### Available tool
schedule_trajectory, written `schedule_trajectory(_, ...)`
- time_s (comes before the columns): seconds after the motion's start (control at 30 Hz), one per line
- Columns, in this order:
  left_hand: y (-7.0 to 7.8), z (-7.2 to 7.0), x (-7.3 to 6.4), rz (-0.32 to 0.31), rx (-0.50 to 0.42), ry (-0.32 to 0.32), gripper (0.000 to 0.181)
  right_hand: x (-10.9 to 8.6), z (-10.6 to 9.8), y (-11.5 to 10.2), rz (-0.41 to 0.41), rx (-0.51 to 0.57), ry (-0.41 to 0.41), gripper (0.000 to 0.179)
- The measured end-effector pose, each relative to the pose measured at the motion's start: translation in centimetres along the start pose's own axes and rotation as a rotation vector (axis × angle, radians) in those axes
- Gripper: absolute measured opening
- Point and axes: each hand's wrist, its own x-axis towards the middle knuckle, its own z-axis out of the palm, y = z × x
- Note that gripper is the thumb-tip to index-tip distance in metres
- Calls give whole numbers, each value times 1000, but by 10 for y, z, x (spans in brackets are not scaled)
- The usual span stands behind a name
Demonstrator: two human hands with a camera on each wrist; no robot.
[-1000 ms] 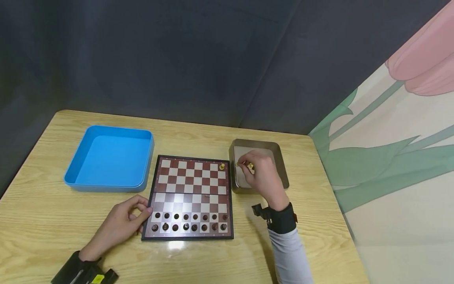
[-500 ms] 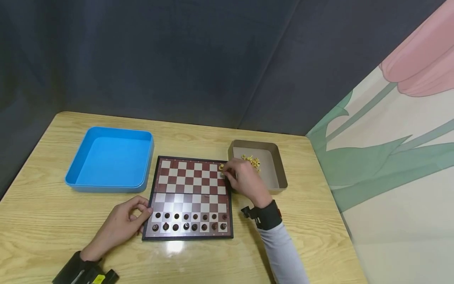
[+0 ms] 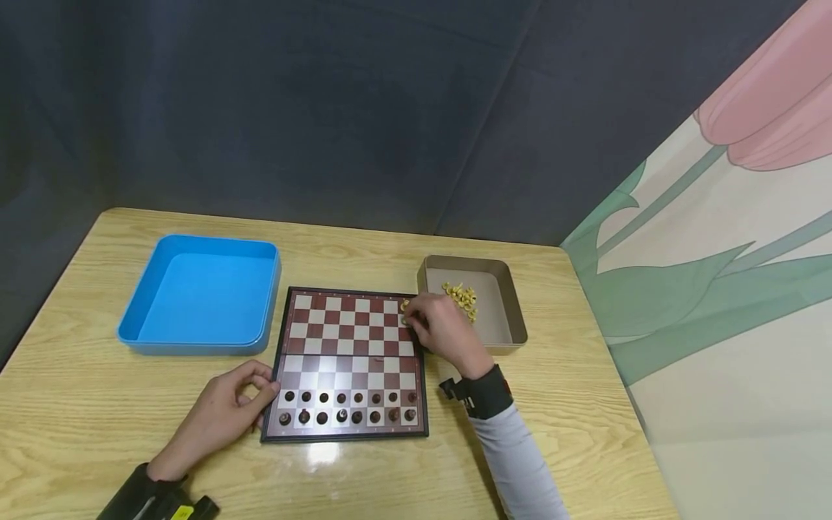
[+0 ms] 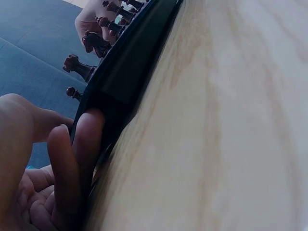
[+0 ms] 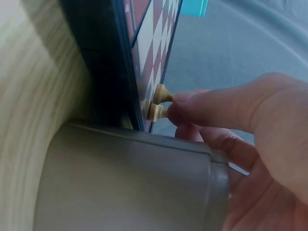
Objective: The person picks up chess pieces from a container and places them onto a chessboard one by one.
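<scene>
My right hand (image 3: 443, 328) pinches a gold chess pawn (image 5: 162, 94) between thumb and finger, its base at the surface of the chessboard (image 3: 354, 365) near the far right corner. Just beside that pawn stands another gold chess piece (image 3: 405, 305), partly hidden by my fingers in the right wrist view. My left hand (image 3: 224, 404) grips the board's left edge, thumb at the top rim and fingers against the black side (image 4: 125, 72). Two rows of dark chess pieces (image 3: 341, 415) stand upright along the near side of the board.
A grey-brown tin (image 3: 513, 307) holding several gold chess pieces (image 3: 463, 296) stands against the board's right side, its wall close under my right hand. Back left on the wooden table (image 3: 354, 480) is a blue tray (image 3: 201, 296). A dark curtain (image 3: 292, 115) hangs behind.
My right hand has moved left from inside the tin to the board's far right corner, bringing the pawn, and has stayed there over the last half second. My left hand keeps its place.
</scene>
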Motion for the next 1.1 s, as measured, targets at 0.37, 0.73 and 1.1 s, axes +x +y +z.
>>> schedule_trajectory(0.37, 0, 0, -3, -10, 12, -2, 34, -1, 4, -2, 2, -10, 8, 9)
schedule_trajectory(0.73, -2, -2, -1, 3, 13, -7, 34, 1, 5, -3, 3, -21, 1, 8)
schedule_trajectory(1.1, -7, 1, 1, -3, 2, -5, 34, -3, -12, 3, 17, 10, 103, 8)
